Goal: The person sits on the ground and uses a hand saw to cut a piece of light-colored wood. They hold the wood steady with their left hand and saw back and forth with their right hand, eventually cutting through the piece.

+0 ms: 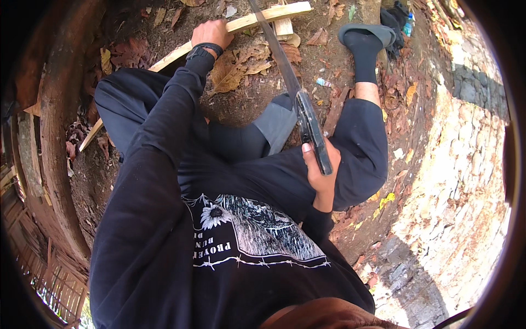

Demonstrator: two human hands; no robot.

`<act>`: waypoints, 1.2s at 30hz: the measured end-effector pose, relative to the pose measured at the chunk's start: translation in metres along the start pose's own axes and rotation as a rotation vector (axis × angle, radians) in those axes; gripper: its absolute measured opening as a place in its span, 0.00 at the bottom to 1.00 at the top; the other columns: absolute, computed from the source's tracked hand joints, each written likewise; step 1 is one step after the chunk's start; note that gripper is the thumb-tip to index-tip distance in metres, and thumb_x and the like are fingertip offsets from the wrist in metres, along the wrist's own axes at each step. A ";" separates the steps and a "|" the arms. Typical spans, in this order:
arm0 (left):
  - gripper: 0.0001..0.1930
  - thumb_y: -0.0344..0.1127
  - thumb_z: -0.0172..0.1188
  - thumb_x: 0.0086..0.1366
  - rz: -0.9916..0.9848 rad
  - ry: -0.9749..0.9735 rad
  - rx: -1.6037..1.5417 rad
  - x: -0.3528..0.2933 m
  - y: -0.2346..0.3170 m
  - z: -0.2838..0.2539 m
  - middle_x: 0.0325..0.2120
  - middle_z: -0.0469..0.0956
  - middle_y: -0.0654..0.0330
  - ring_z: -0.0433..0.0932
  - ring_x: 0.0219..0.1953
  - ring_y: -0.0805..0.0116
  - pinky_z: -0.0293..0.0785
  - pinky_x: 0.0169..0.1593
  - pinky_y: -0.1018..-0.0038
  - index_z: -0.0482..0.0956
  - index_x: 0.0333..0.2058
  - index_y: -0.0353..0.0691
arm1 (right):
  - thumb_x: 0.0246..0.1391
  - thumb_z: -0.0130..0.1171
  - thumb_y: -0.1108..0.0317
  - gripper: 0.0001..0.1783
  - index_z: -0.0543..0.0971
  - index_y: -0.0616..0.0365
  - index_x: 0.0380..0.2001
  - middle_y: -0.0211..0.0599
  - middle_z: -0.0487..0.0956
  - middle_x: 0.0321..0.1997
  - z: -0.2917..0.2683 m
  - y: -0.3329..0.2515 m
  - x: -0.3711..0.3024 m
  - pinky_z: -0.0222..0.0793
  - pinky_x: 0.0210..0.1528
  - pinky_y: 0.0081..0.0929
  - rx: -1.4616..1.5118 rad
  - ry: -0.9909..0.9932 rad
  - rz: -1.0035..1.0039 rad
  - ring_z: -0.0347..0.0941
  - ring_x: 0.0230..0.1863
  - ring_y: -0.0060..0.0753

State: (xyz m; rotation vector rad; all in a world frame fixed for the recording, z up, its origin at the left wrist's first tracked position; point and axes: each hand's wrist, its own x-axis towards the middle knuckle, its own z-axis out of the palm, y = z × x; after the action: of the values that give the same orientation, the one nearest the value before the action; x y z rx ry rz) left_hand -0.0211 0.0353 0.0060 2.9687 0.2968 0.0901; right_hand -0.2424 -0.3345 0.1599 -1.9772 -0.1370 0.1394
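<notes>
My left hand (212, 35) is closed around a long, pale wooden strip (246, 22) at the top of the view, with a dark band and a watch at the wrist. The strip runs from the upper middle down past my left knee, partly hidden by my arm and leg. My right hand (322, 167) grips the black handle of a long-bladed tool (285, 66), thumb on top. Its narrow dark blade points away from me and crosses the strip to the right of my left hand. Whether its edge has teeth is too small to tell. A short wood block (282, 26) lies by the crossing.
My legs are bent on the bare soil, with a grey sandal (378, 34) at the upper right. Dry brown leaves (226, 72) litter the ground. A thick curved timber (55, 131) stands at left, near woven slats (49, 274). Sunlit rough ground (449, 181) spreads along the right.
</notes>
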 end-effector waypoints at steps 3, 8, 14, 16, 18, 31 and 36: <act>0.12 0.47 0.73 0.66 0.000 0.021 -0.050 -0.011 0.007 -0.007 0.35 0.91 0.51 0.91 0.38 0.49 0.88 0.42 0.55 0.90 0.41 0.47 | 0.65 0.71 0.73 0.17 0.72 0.60 0.27 0.33 0.68 0.18 0.025 0.016 -0.028 0.61 0.26 0.30 -0.064 0.050 -0.025 0.64 0.19 0.25; 0.04 0.33 0.63 0.68 0.003 0.154 -0.148 -0.018 0.009 0.007 0.35 0.90 0.53 0.91 0.38 0.52 0.87 0.41 0.56 0.86 0.37 0.44 | 0.66 0.69 0.72 0.07 0.82 0.65 0.38 0.38 0.84 0.30 0.041 0.017 -0.045 0.75 0.37 0.29 -0.095 0.089 0.147 0.81 0.29 0.30; 0.03 0.29 0.63 0.66 0.009 0.174 -0.194 -0.019 0.011 0.009 0.33 0.87 0.54 0.90 0.39 0.55 0.87 0.42 0.61 0.85 0.35 0.42 | 0.67 0.65 0.76 0.05 0.81 0.66 0.43 0.44 0.87 0.41 0.043 0.014 -0.048 0.79 0.54 0.34 -0.055 0.056 0.162 0.85 0.43 0.37; 0.01 0.29 0.63 0.64 0.003 0.228 -0.246 -0.020 0.012 0.010 0.31 0.86 0.55 0.89 0.36 0.53 0.86 0.40 0.58 0.81 0.32 0.43 | 0.67 0.65 0.76 0.05 0.82 0.66 0.42 0.43 0.88 0.41 0.041 0.005 -0.043 0.80 0.55 0.34 -0.126 0.026 0.245 0.86 0.42 0.37; 0.01 0.29 0.64 0.63 -0.006 0.178 -0.256 -0.018 0.011 0.009 0.31 0.86 0.55 0.89 0.36 0.54 0.86 0.40 0.59 0.81 0.32 0.43 | 0.66 0.66 0.76 0.03 0.83 0.65 0.40 0.42 0.89 0.40 0.037 0.008 -0.041 0.80 0.52 0.33 -0.187 -0.005 0.291 0.86 0.41 0.35; 0.02 0.29 0.64 0.61 -0.033 0.133 -0.269 -0.010 0.007 0.006 0.27 0.85 0.58 0.88 0.32 0.58 0.84 0.35 0.63 0.82 0.29 0.44 | 0.65 0.67 0.76 0.02 0.84 0.63 0.38 0.40 0.89 0.38 0.050 -0.018 -0.020 0.76 0.41 0.29 -0.350 -0.066 0.360 0.84 0.35 0.32; 0.02 0.30 0.64 0.63 -0.019 0.102 -0.251 -0.010 0.009 0.006 0.26 0.86 0.57 0.89 0.32 0.59 0.85 0.37 0.64 0.83 0.30 0.44 | 0.64 0.68 0.75 0.04 0.83 0.64 0.36 0.39 0.85 0.33 0.034 -0.012 -0.023 0.74 0.37 0.31 -0.359 -0.084 0.314 0.80 0.30 0.32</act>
State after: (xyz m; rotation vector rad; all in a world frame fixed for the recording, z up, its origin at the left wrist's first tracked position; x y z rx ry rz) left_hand -0.0290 0.0235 0.0007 2.7168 0.3019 0.2570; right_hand -0.2713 -0.3028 0.1577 -2.3427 0.1041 0.4265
